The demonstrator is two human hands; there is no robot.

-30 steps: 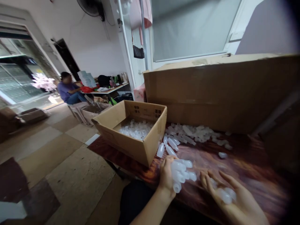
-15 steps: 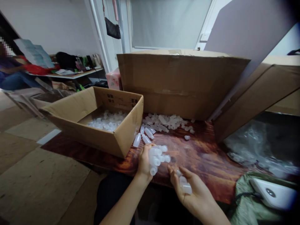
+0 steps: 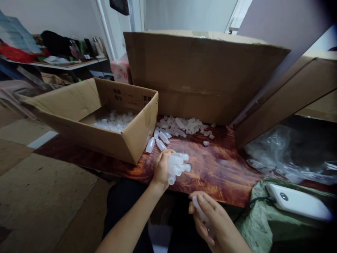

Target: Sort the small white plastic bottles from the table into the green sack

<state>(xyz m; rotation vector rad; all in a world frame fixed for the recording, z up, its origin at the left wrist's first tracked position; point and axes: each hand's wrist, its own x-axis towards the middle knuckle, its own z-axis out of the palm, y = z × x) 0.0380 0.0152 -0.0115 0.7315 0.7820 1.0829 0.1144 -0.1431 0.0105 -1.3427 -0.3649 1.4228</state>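
Note:
My left hand (image 3: 161, 171) is closed round a bunch of several translucent white bottles (image 3: 176, 164), their necks pointing right and toward me, above the table's front edge. Lower and to the right, my right hand (image 3: 210, 218) has its fingers curled round a translucent bottle (image 3: 200, 210), partly hidden by the fingers. A few loose bottles (image 3: 150, 144) lie on the dark red wooden table (image 3: 218, 172) just beyond my left hand. Behind them is a pile of small translucent pieces (image 3: 191, 125). More such pieces (image 3: 114, 121) fill part of the open cardboard box (image 3: 105, 140) on the left.
A large cardboard box (image 3: 200, 77) stands at the table's back. Another box (image 3: 273, 102) with clear plastic bags (image 3: 276, 154) is on the right. Near me at the right, a white device (image 3: 297, 202) with a cable rests on green cloth (image 3: 259, 214). A cluttered desk (image 3: 65, 65) stands behind left.
The view has tilted down and shifted right. My right hand has turned and its fingers have closed further round the bottle. My left hand still holds its bunch.

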